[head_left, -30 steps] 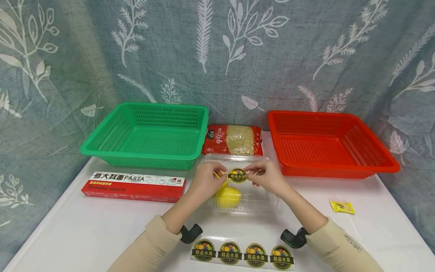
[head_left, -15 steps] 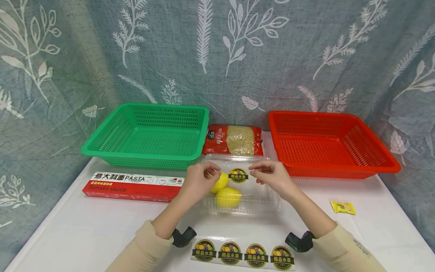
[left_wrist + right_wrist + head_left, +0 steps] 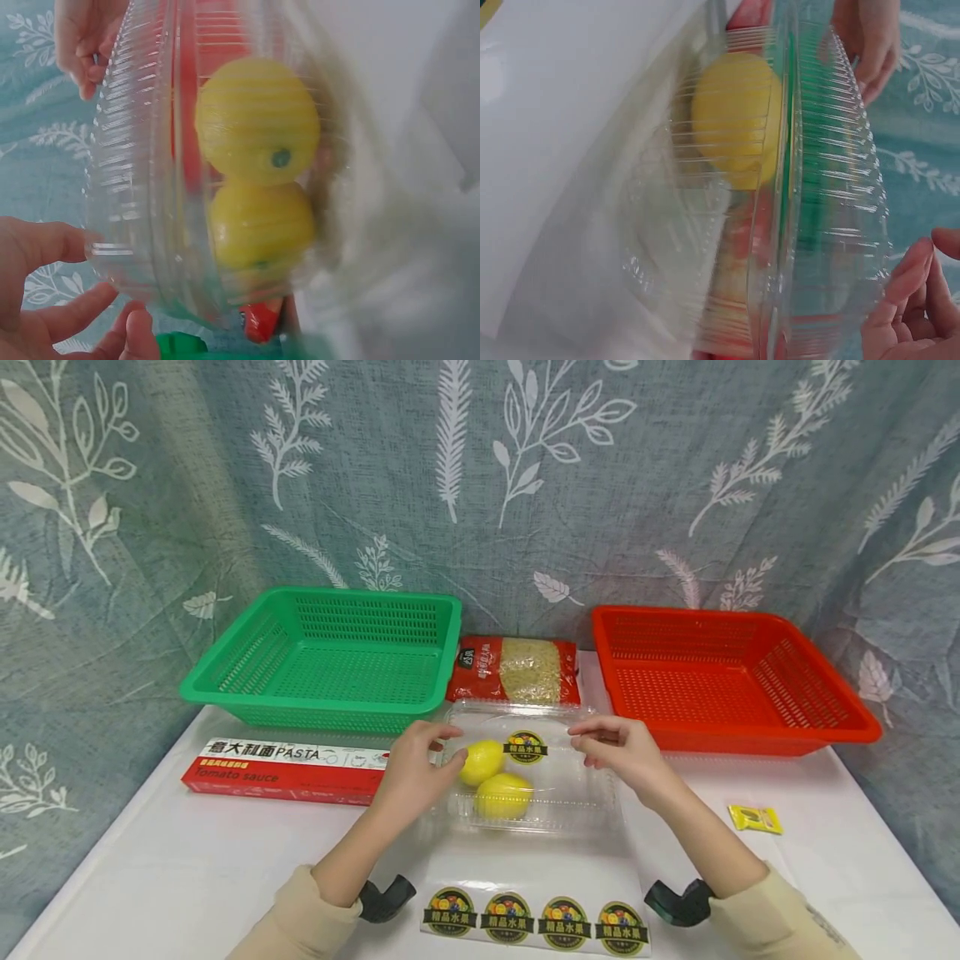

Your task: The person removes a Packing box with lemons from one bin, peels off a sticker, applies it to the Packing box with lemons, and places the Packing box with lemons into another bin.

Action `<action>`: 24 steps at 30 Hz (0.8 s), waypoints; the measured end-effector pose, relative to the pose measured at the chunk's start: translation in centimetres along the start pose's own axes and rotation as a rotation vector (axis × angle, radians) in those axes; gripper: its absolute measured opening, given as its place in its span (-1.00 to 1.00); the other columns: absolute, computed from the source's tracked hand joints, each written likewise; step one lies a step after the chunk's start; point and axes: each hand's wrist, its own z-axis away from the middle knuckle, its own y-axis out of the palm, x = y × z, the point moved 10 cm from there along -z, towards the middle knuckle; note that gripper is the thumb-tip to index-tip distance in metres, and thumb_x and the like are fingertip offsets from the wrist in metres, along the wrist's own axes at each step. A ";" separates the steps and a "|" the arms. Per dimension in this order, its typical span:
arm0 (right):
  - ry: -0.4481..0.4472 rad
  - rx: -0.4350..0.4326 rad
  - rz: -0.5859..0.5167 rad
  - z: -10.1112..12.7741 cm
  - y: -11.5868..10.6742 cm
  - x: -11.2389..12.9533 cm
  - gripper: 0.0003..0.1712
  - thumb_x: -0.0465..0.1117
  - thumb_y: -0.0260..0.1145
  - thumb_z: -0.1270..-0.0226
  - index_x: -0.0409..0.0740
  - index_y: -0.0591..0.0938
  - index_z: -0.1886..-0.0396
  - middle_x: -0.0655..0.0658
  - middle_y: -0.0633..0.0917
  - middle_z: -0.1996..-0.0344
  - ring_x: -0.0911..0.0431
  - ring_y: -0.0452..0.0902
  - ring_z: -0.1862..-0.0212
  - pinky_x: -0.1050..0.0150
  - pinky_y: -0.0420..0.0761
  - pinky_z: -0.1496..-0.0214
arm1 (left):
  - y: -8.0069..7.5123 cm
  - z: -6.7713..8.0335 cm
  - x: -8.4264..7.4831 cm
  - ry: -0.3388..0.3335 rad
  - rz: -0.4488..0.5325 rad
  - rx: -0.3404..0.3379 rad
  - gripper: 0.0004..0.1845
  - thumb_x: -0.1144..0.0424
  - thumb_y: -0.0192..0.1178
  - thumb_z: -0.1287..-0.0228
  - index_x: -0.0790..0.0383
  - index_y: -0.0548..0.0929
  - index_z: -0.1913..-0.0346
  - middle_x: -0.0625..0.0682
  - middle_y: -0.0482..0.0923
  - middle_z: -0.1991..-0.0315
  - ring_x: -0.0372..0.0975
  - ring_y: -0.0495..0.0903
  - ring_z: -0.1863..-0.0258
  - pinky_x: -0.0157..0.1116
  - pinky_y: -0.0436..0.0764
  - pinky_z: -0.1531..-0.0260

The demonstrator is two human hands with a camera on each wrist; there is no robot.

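Note:
A clear plastic clamshell box (image 3: 572, 789) stands in the middle of the table, its lid down. Inside, on the left, lie two lemons (image 3: 504, 797), also visible through the ribbed wall in both wrist views. On the lid is a round black sticker (image 3: 525, 747) with a fruit picture. My left hand (image 3: 420, 767) hovers at the box's left side, thumb and fingers spread; whether it touches the lid I cannot tell. Over the right part of the lid is my right hand (image 3: 624, 757), fingers loosely bent, holding nothing.
A sheet with several like stickers (image 3: 507, 920) lies in front. Behind left stands a green basket (image 3: 315, 708), behind right a red one (image 3: 742, 739). A pasta bag (image 3: 517, 670), a pasta box (image 3: 285, 777) and a small yellow packet (image 3: 754, 818) lie around.
Both hands have let go of the sticker and drawn apart, the left hand to the left and the right hand to the right. The sticker stays on the lid.

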 end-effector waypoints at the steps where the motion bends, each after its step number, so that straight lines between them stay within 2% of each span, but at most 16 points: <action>1: -0.003 -0.001 0.002 0.1 -0.1 0.1 -0.67 -0.31 0.26 -0.19 -0.48 0.55 0.12 -0.19 0.64 0.38 0.11 0.51 0.49 0.27 0.60 0.32 | -0.1 0.1 0.2 -0.003 -0.003 -0.003 -0.71 0.35 0.26 -0.06 0.35 0.62 0.11 0.18 0.49 0.17 -0.05 0.49 0.25 -0.25 0.55 0.34; 6: -0.006 -0.017 0.010 0.9 -0.9 0.3 -0.66 -0.28 0.27 -0.21 -0.46 0.55 0.11 -0.25 0.63 0.31 0.07 0.52 0.44 0.27 0.60 0.29 | -0.2 0.3 0.9 -0.019 0.010 0.005 -0.64 0.33 0.25 -0.08 0.38 0.57 0.02 0.21 0.46 0.11 -0.03 0.47 0.21 -0.16 0.50 0.22; 13: 0.019 -0.045 0.016 1.5 -2.1 -0.2 -0.63 -0.24 0.26 -0.22 -0.43 0.55 0.07 -0.35 0.61 0.22 0.11 0.53 0.41 0.28 0.60 0.25 | 0.3 0.6 1.7 -0.044 0.029 0.061 -0.55 0.30 0.24 -0.12 0.38 0.49 -0.08 0.24 0.41 0.00 0.05 0.45 0.07 -0.06 0.49 0.12; 24: 0.026 -0.076 0.020 2.3 -3.6 -1.0 -0.63 -0.23 0.27 -0.23 -0.43 0.55 0.06 -0.11 0.66 0.30 0.17 0.54 0.39 0.29 0.60 0.27 | 1.5 1.0 2.9 -0.148 0.118 0.163 -0.38 0.23 0.20 -0.20 0.31 0.26 -0.28 0.35 0.19 -0.20 0.14 0.46 0.00 -0.10 0.56 0.13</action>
